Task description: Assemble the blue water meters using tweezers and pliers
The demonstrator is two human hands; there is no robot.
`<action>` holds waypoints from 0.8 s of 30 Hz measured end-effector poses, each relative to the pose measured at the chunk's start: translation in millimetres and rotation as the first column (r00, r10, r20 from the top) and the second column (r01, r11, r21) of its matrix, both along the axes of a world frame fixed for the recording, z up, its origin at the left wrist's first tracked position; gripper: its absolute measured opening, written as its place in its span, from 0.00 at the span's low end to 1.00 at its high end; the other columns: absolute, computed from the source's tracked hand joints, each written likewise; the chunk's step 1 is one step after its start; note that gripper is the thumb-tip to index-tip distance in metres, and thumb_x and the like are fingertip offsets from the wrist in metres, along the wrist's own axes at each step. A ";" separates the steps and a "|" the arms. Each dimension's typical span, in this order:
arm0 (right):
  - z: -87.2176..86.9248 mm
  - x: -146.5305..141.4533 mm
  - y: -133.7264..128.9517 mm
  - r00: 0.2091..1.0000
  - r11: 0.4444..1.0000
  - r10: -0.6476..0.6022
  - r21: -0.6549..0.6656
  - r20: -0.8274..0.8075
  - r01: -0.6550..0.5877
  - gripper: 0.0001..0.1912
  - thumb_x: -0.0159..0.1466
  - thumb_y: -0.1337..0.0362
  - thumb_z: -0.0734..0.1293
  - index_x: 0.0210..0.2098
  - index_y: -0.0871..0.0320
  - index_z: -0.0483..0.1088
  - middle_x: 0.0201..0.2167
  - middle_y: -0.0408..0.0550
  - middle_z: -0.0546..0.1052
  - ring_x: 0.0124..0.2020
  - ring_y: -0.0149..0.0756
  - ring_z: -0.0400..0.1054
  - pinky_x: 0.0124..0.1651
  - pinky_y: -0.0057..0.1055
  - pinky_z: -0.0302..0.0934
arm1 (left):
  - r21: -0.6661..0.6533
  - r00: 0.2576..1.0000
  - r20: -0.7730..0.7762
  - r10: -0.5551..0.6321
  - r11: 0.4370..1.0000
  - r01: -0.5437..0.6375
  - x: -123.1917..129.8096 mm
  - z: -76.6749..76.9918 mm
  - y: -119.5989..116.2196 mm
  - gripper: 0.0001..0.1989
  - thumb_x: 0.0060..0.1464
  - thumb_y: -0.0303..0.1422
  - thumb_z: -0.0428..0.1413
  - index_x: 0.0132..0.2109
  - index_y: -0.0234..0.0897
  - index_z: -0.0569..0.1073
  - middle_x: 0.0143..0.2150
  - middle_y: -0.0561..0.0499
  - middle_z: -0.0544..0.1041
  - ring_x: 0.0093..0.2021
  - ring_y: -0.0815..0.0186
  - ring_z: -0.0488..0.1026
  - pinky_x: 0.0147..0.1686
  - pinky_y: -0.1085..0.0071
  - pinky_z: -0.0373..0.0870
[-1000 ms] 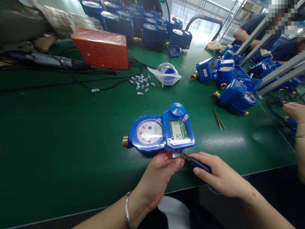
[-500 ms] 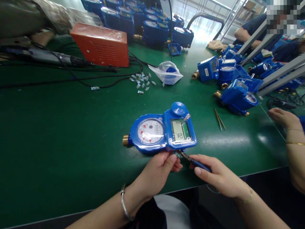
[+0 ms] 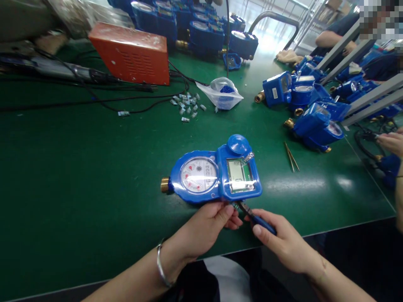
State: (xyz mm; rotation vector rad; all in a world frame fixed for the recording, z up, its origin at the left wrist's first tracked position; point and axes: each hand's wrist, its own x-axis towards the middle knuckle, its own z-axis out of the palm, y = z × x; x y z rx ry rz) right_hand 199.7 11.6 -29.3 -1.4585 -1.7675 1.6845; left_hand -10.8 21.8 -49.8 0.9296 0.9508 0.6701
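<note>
A blue water meter (image 3: 176, 167) lies in front of me, with a round red-marked dial, a digital display and a brass threaded end on the left. My left hand (image 3: 208, 226) is closed at the meter's near edge, pinching a small clear and greenish piece (image 3: 235, 205), mostly covered by the fingers. In my right hand (image 3: 280, 239) are blue-handled pliers (image 3: 262, 224), gripped by the handles. Their jaws reach the meter's near edge beside that piece; whether they bite on anything cannot be made out. Another small clear piece (image 3: 249, 157) hangs at the meter's upper right corner.
Several small clear pieces (image 3: 188, 102) lie scattered near a plastic bag (image 3: 220, 98) with blue contents. Tweezers (image 3: 291, 157) rest to the right. An orange box (image 3: 132, 54) with cables stands at the back left. More meters (image 3: 315, 126) crowd the right, near a co-worker's hand (image 3: 392, 140).
The pliers have shifted slightly and now point more steeply at the meter's edge. The display's digits have changed. At the right, the co-worker's hand has moved, and a blue meter now shows beneath it.
</note>
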 end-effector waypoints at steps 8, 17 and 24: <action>-6.5 -2.6 -6.3 0.987 0.993 -0.043 0.114 0.154 0.026 0.22 0.64 0.48 0.61 0.48 0.57 0.69 0.44 0.51 0.75 0.49 0.43 0.68 0.51 0.35 0.61 | 0.012 1.000 -0.003 -0.014 1.000 0.015 -0.6 -2.9 0.9 0.16 0.62 0.38 0.46 0.38 0.29 0.70 0.35 0.43 0.75 0.36 0.61 0.72 0.41 0.62 0.69; 9.4 4.1 4.5 0.981 0.965 0.095 -0.227 -0.167 -0.132 0.21 0.67 0.50 0.58 0.55 0.54 0.59 0.37 0.45 0.67 0.34 0.29 0.61 0.39 0.27 0.58 | 0.011 1.000 0.000 -0.013 1.000 0.013 -1.8 -1.7 3.2 0.16 0.61 0.39 0.48 0.38 0.29 0.71 0.34 0.44 0.75 0.35 0.62 0.72 0.39 0.64 0.69; 20.7 4.9 16.8 0.945 0.941 0.319 -0.144 0.080 -0.305 0.20 0.67 0.48 0.55 0.51 0.53 0.59 0.37 0.44 0.69 0.35 0.32 0.62 0.42 0.31 0.58 | 0.049 0.997 0.015 -0.072 0.996 0.071 -7.8 -2.7 1.4 0.16 0.62 0.39 0.47 0.37 0.29 0.71 0.34 0.45 0.75 0.35 0.63 0.72 0.39 0.67 0.69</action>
